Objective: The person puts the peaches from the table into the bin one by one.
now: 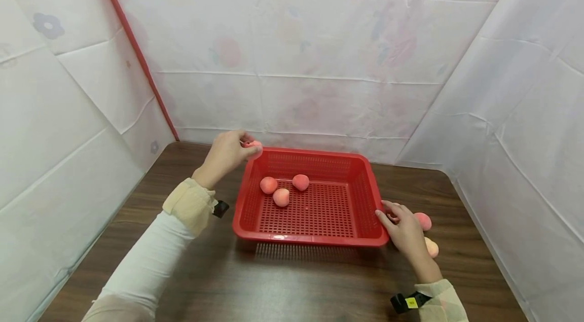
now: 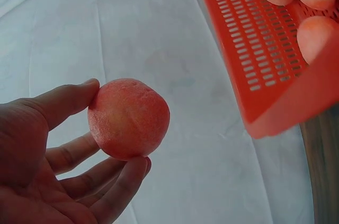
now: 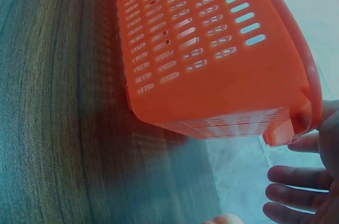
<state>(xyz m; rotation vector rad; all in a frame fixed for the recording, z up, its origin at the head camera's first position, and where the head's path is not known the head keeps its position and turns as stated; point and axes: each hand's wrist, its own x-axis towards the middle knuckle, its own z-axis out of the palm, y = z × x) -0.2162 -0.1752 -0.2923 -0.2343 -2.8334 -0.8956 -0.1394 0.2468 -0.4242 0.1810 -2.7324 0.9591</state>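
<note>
Peach (image 2: 130, 119) is pinched by fingers of left hand (image 1: 228, 152), near far left corner of red basket (image 1: 315, 240). Three peaches (image 1: 281, 198) already lie inside it, two others (image 1: 423, 221) remain to its right; work seems halfway. Right hand (image 1: 406, 230) touches its rim; gripping, I cannot tell. Held peach looks roundish, pink-red.

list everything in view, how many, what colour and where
table: 1, dark brown, beneath everything
basket: 1, red, on the table
peaches in basket: 3, pink to orange, left part of the basket
held peach: 1, pinkish red, by the basket's far left corner
loose peaches: 2, one pink, one yellowish, table right of basket
sheeting: count unclear, white with faint prints, back and sides
strip: 1, red, back left corner
wrist devices: 2, black, one per wrist
sleeves: 2, pale, on the arms
left hand: 1, bare, pinching the held peach
right hand: 1, bare, at the basket's right rim
</note>
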